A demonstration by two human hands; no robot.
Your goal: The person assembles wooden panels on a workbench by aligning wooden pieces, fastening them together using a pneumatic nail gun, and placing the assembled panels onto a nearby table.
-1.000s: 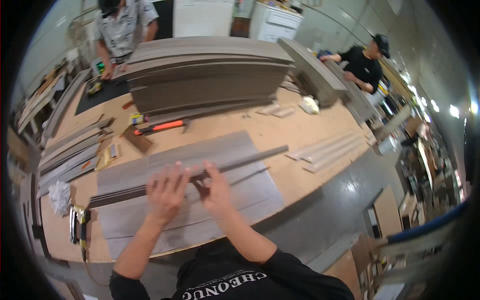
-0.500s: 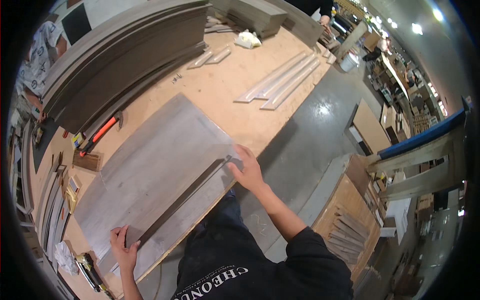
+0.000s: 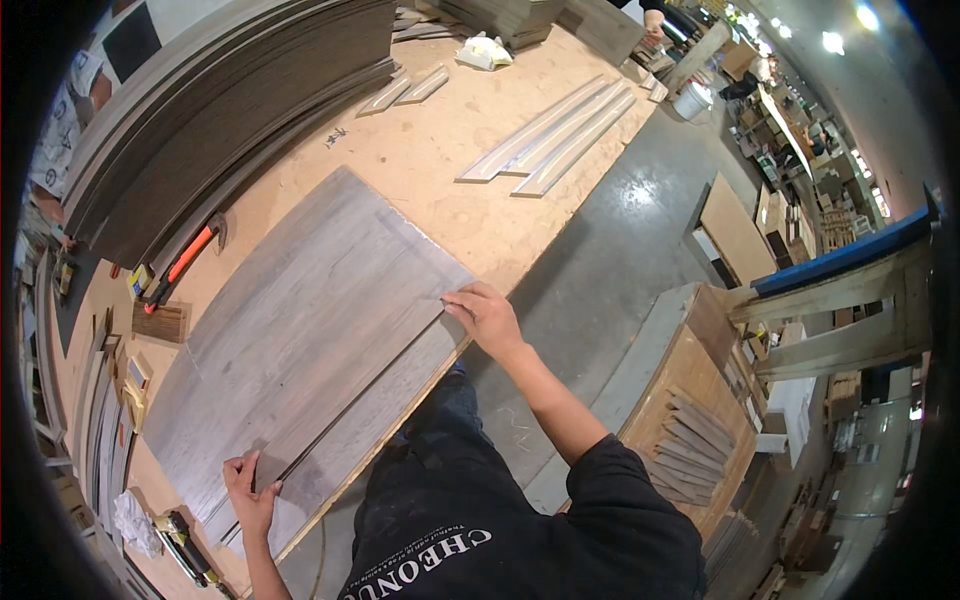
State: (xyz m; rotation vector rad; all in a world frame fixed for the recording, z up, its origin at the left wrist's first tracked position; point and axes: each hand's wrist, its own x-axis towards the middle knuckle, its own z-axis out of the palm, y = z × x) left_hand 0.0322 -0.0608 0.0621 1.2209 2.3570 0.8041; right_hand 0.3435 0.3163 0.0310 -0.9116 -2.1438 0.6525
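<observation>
A narrow grey wood-grain board (image 3: 345,370) lies nearly flat on a larger grey wood-grain panel (image 3: 320,240) at the near edge of the workbench. At its lower left end my left hand (image 3: 250,495) grips the board between thumb and fingers. My right hand (image 3: 484,318) pinches the board's other end, close to the panel's right edge. A thin dark line runs along the board's near edge. Left of the panel are an orange-handled hammer (image 3: 185,262) and a small brown wood block (image 3: 162,322).
A tall stack of dark boards (image 3: 240,120) stands at the far left of the bench. Pale strips (image 3: 560,135) and a crumpled wrapper (image 3: 484,52) lie farther back. A pneumatic tool (image 3: 185,550) rests near my left forearm. Wood pieces (image 3: 690,450) sit on a stand at right.
The board's near edge has come down toward the panel, so its dark side now shows as a thin line. My right fingers have closed in to a pinch at its end.
</observation>
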